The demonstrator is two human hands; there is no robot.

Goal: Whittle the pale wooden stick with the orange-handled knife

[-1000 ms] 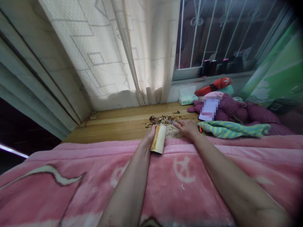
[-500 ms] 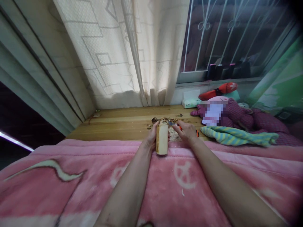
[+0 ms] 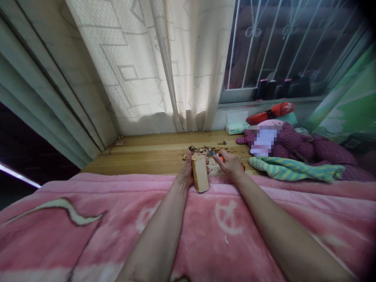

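A pale, blocky piece of wood (image 3: 201, 174) with a browner left side stands tilted over the edge of the blanket. My left hand (image 3: 185, 170) is wrapped round it, thumb up along its left side and fingertips showing at its right. My right hand (image 3: 231, 166) grips an orange-handled utility knife (image 3: 212, 153), its blade pointing left, apart from the wood and just past its top right corner. Beyond both hands, brown and pale shavings (image 3: 202, 149) lie scattered on the wooden surface (image 3: 147, 150).
A pink blanket (image 3: 117, 207) covers the near side. To the right lie a striped cloth (image 3: 293, 167), a purple stuffed toy (image 3: 326, 150) and a pack of tissues (image 3: 237, 127). Curtains (image 3: 164, 78) and a barred window (image 3: 273, 47) stand behind.
The wood piece has turned and tilted in my left hand, so its top leans left and more of its brown side shows. My right hand with the knife has barely moved.
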